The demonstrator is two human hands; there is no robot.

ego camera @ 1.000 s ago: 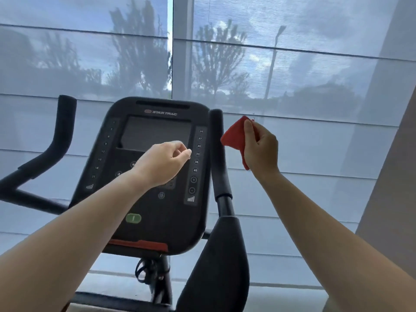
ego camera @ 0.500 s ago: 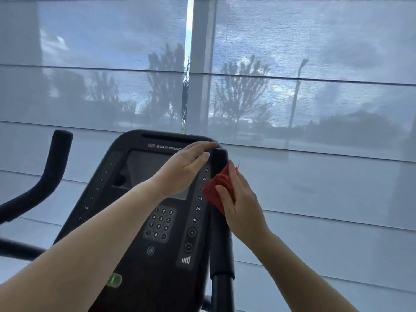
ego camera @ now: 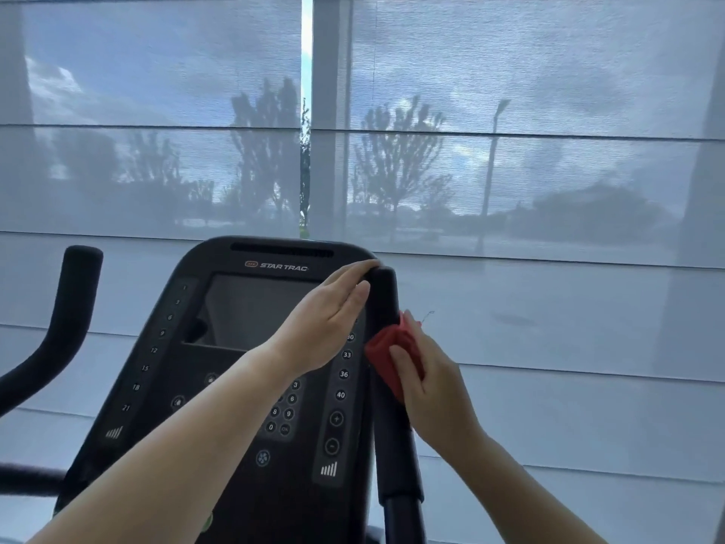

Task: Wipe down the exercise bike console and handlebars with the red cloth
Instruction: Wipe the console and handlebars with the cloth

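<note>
The black Star Trac console (ego camera: 235,308) fills the lower middle, with a dark screen and numbered buttons. Just right of it stands the upright right handlebar (ego camera: 386,296), a black padded post. My right hand (ego camera: 427,382) presses the red cloth (ego camera: 386,353) against the post's middle, fingers wrapped over the cloth. My left hand (ego camera: 329,320) lies flat with fingers extended, its fingertips touching the top of the same post, and it holds nothing. My left forearm hides part of the keypad. The left handlebar (ego camera: 62,320) curves up at the far left.
A large window with a sheer grey blind (ego camera: 510,151) spans the whole background right behind the bike. Trees and a lamp post show through it. The bike's lower frame (ego camera: 23,480) runs off the left edge.
My right hand brought the red cloth from the air onto the right handlebar post. My left hand moved from the console to the post's top. The view has tilted up and closer.
</note>
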